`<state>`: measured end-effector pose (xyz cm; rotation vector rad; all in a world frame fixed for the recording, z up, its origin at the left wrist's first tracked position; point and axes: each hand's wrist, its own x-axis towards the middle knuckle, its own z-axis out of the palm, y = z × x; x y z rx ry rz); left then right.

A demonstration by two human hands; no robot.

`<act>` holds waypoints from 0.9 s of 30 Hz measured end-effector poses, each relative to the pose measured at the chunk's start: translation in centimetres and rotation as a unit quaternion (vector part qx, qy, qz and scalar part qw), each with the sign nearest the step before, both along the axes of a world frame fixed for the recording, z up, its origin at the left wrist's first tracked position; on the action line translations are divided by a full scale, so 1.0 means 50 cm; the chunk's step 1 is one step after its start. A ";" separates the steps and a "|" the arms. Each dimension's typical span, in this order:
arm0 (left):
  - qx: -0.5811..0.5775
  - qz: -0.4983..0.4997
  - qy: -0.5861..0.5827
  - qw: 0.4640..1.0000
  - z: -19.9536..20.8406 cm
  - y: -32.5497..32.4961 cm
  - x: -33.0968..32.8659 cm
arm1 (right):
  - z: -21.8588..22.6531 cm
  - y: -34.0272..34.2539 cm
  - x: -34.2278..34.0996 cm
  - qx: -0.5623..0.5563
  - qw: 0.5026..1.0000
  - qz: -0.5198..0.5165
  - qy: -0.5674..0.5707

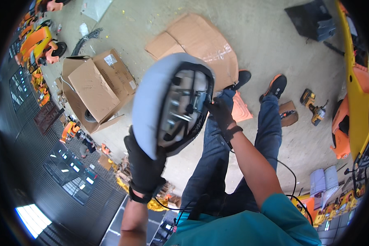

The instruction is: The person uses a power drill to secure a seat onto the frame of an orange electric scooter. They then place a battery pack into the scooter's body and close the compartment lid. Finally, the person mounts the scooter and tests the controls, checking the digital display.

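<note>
A grey scooter seat (148, 102) is up off the floor in front of me, tilted so its black underside with ribs and metal bracket parts (186, 110) faces right. My left hand (146, 164), in a black glove, is closed around the seat's lower end. At the right rim my right hand (221, 117), also gloved in black, grips the edge beside the metal bracket. The fingertips of both hands are partly hidden by the seat. The seat's upper edge is slightly blurred.
An open cardboard box (106, 82) stands at left, with a flattened carton (205, 37) beyond the seat. A yellow cordless drill (313, 107) lies right of my feet, near a small brown box (288, 114). An orange panel (242, 107) lies by my leg. A yellow vehicle body (354, 82) borders the right.
</note>
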<state>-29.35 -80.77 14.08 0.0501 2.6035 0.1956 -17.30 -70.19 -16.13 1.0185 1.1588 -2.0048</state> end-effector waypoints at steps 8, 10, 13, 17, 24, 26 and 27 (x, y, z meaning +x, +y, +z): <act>0.157 -0.265 0.048 0.950 0.283 0.196 0.087 | 0.137 0.172 0.131 0.036 0.990 -0.124 0.057; 0.156 -0.398 0.125 0.895 0.333 0.220 0.121 | 0.202 0.238 0.176 0.102 0.987 -0.114 0.040; 0.261 -0.506 0.163 0.806 0.399 0.272 0.136 | 0.291 0.324 0.243 0.177 0.973 -0.148 0.023; 0.334 -0.582 0.180 0.719 0.491 0.337 0.146 | 0.412 0.403 0.344 0.256 0.938 -0.234 -0.003; 0.433 -0.658 0.165 0.594 0.557 0.438 0.167 | 0.576 0.437 0.549 0.352 0.820 -0.450 -0.035; 0.451 -0.686 0.092 0.563 0.572 0.479 0.150 | 0.607 0.414 0.600 0.372 0.774 -0.510 -0.055; 0.443 -0.698 0.060 0.560 0.588 0.499 0.148 | 0.609 0.409 0.607 0.367 0.759 -0.534 -0.052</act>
